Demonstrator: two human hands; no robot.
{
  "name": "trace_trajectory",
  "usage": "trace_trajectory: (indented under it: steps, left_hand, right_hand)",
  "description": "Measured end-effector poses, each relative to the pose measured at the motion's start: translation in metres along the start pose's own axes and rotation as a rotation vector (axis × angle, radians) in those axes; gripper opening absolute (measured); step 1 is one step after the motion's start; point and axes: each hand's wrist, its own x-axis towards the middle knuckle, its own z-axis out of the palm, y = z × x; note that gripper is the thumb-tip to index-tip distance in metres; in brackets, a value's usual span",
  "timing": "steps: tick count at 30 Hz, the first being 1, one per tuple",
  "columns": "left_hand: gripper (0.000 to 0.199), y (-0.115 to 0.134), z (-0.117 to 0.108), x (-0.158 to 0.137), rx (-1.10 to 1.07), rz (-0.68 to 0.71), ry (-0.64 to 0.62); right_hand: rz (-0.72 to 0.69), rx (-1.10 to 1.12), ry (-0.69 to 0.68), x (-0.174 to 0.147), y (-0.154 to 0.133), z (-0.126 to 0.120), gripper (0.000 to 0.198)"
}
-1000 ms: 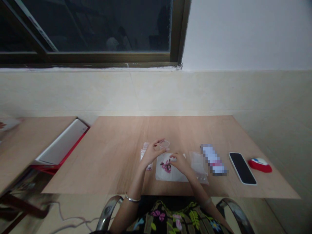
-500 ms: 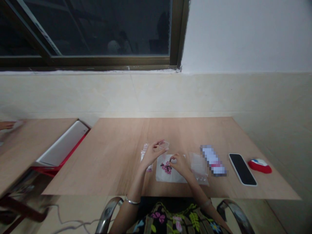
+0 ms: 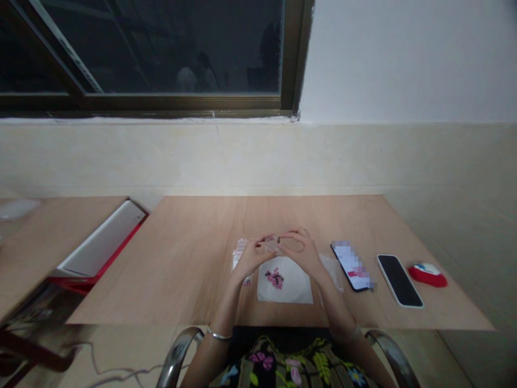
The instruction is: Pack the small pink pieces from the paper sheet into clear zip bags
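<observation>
My left hand (image 3: 252, 257) pinches a small clear plastic bag (image 3: 272, 243) above the wooden table (image 3: 194, 253). My right hand (image 3: 302, 252) meets it there, its fingertips holding a tiny dark piece at the bag's edge. Below both hands a white sheet (image 3: 291, 286) lies flat with a small heap of pink and dark pieces (image 3: 276, 278) on it. A stack of small packets (image 3: 239, 255) shows partly behind my left hand, and a clear bag (image 3: 333, 266) lies right of my right wrist.
Two phones (image 3: 352, 265) (image 3: 399, 280) and a red and white object (image 3: 427, 274) lie on the table's right part. A white and red box (image 3: 100, 243) spans the gap to a second table (image 3: 44, 237) on the left. Chair arms (image 3: 177, 355) flank my lap.
My right hand rose from the heap of pieces on the white sheet and came up to the small bag held in my left hand, carrying a tiny dark piece.
</observation>
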Motion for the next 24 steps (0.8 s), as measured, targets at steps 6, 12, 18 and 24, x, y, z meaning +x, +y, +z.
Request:
trace_trajectory:
  steps: [6, 12, 18, 24]
  left_hand:
    - [0.049, 0.007, -0.001, -0.002, -0.025, -0.008, 0.026]
    - [0.05, 0.007, 0.004, -0.001, -0.046, -0.06, 0.117]
    - [0.041, 0.014, 0.012, -0.002, -0.078, -0.031, 0.206]
    - [0.027, 0.019, 0.004, -0.003, -0.245, -0.012, 0.185]
  right_hand:
    - [0.035, 0.041, -0.045, -0.004, 0.008, 0.005, 0.024]
    - [0.071, 0.097, -0.144, -0.021, 0.012, 0.012, 0.058]
    - [0.247, 0.315, -0.104, -0.026, 0.014, 0.033, 0.052]
    - [0.3, 0.536, -0.092, -0.014, 0.002, 0.022, 0.031]
